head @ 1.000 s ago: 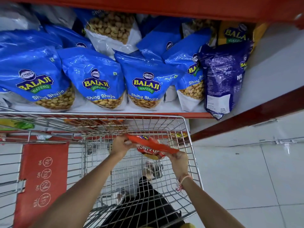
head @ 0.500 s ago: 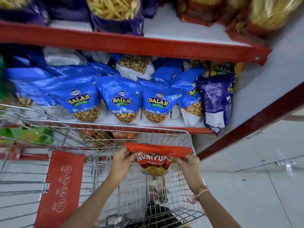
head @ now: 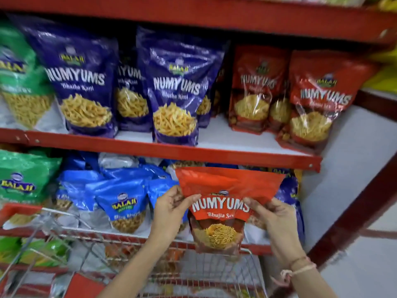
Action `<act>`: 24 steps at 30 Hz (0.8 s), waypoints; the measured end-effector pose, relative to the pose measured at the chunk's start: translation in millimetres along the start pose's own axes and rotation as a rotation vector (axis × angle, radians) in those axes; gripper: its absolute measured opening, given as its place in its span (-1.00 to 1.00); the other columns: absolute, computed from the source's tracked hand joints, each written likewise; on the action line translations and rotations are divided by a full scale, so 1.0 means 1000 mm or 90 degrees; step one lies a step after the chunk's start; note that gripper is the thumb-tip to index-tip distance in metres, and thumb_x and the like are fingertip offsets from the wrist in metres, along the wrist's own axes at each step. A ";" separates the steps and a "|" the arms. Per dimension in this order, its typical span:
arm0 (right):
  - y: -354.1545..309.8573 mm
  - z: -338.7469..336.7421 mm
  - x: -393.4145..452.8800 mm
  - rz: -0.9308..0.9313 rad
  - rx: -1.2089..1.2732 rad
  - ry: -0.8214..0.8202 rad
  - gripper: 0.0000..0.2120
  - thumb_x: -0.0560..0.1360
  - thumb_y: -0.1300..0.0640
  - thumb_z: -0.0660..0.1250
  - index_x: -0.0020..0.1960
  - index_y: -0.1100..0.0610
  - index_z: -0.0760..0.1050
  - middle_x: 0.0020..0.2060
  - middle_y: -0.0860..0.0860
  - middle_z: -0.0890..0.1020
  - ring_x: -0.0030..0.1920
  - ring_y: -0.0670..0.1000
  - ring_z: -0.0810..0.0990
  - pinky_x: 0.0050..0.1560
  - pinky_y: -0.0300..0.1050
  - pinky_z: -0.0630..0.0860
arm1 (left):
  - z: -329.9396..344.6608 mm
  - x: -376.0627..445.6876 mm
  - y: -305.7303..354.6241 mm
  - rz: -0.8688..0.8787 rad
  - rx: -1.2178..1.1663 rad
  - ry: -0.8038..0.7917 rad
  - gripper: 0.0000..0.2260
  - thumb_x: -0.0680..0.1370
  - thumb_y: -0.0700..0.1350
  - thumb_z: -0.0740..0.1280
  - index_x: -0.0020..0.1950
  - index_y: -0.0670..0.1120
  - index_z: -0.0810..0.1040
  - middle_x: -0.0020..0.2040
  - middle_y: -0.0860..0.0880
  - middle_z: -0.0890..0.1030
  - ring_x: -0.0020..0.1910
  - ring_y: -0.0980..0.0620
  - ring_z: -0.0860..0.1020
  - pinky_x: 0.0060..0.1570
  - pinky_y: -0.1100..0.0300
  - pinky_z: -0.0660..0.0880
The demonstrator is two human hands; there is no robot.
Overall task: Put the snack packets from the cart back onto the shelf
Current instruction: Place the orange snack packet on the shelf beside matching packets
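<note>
A red Numyums Bhujia Sev packet (head: 223,203) hangs upright in the air above the wire cart (head: 247,267), in front of the lower shelf. My left hand (head: 171,209) grips its left edge and my right hand (head: 272,218) grips its right edge. On the shelf (head: 171,147) above, at the right, stand matching red Numyums packets (head: 320,100), with white shelf board bare in front of them.
Purple Numyums packets (head: 178,89) and green packets (head: 19,78) fill the upper shelf's middle and left. Blue Balaji packets (head: 124,201) crowd the lower shelf behind the cart. A red shelf upright (head: 352,218) slants down at the right, beside pale floor.
Both hands have lifted the red packet out of the cart and up to the lower shelf's height. My view has tilted upward, bringing the shelf of Numyums packets into sight.
</note>
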State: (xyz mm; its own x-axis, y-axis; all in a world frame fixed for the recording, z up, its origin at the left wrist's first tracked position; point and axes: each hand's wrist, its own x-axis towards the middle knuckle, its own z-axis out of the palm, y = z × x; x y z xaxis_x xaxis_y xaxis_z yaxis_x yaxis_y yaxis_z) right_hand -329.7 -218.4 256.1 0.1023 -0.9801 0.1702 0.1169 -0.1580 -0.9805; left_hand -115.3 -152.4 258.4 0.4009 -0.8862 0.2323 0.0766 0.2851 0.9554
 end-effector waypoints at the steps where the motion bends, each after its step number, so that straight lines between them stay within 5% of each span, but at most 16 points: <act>1: -0.012 0.001 0.008 -0.010 0.026 0.001 -0.68 0.15 0.03 0.60 -0.13 0.11 0.75 -0.20 0.12 0.79 -0.16 0.11 0.73 -0.05 0.04 0.69 | 0.006 0.010 0.010 0.019 -0.008 0.001 -0.86 0.41 -0.29 0.42 -0.09 -0.09 0.61 -0.21 0.11 0.74 -0.16 0.14 0.68 -0.22 0.38 0.57; 5: -0.060 -0.001 0.040 -0.064 0.072 -0.005 -0.62 0.21 0.10 0.58 -0.02 0.22 0.72 -0.08 0.18 0.78 -0.13 0.09 0.72 -0.06 -0.02 0.68 | 0.036 0.049 0.049 0.097 -0.031 0.001 -0.86 0.39 -0.29 0.43 -0.29 -0.19 0.48 -0.33 -0.03 0.65 -0.26 0.04 0.58 -0.21 0.21 0.57; 11: -0.132 -0.014 0.102 -0.144 0.066 0.002 -0.73 0.22 0.10 0.57 -0.09 0.11 0.74 -0.14 0.06 0.80 -0.20 0.01 0.74 -0.23 -0.14 0.69 | 0.083 0.120 0.102 0.192 -0.006 -0.024 -0.65 0.44 -0.21 0.43 -0.45 -0.01 0.35 -0.56 0.17 0.46 -0.48 0.24 0.46 -0.39 0.36 0.47; 18: -0.165 -0.016 0.194 -0.106 0.104 0.029 -0.94 0.41 0.29 0.48 -0.12 0.19 0.66 -0.34 -0.02 0.76 -0.40 -0.10 0.67 -0.49 -0.28 0.58 | 0.141 0.197 0.119 0.169 -0.084 0.048 -0.82 0.47 -0.17 0.41 -0.12 -0.28 0.51 -0.23 -0.21 0.52 -0.22 -0.07 0.49 -0.08 -0.05 0.48; 21: -0.167 -0.018 0.227 -0.111 0.107 0.041 -0.94 0.40 0.27 0.49 -0.19 0.14 0.66 -0.33 -0.10 0.75 -0.30 -0.14 0.67 -0.31 -0.23 0.63 | 0.160 0.223 0.117 0.153 -0.095 0.087 -0.89 0.47 -0.17 0.41 -0.24 -0.11 0.53 -0.31 -0.12 0.56 -0.23 -0.04 0.51 -0.12 0.04 0.47; 24: -0.161 -0.014 0.253 -0.114 0.119 0.055 -0.89 0.38 0.30 0.51 -0.19 0.13 0.64 -0.42 -0.14 0.74 -0.37 -0.22 0.68 -0.42 -0.32 0.59 | 0.173 0.242 0.109 0.122 -0.130 0.139 -0.86 0.48 -0.20 0.39 -0.26 -0.10 0.50 -0.34 -0.05 0.53 -0.27 0.00 0.49 -0.13 0.12 0.45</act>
State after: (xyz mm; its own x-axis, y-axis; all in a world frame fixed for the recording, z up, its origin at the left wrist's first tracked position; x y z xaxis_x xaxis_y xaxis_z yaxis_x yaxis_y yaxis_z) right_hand -337.1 -442.1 455.9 -0.0202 -0.9463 0.3227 0.3066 -0.3131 -0.8989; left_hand -167.9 -399.2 450.2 0.6095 -0.7172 0.3379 0.1535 0.5249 0.8372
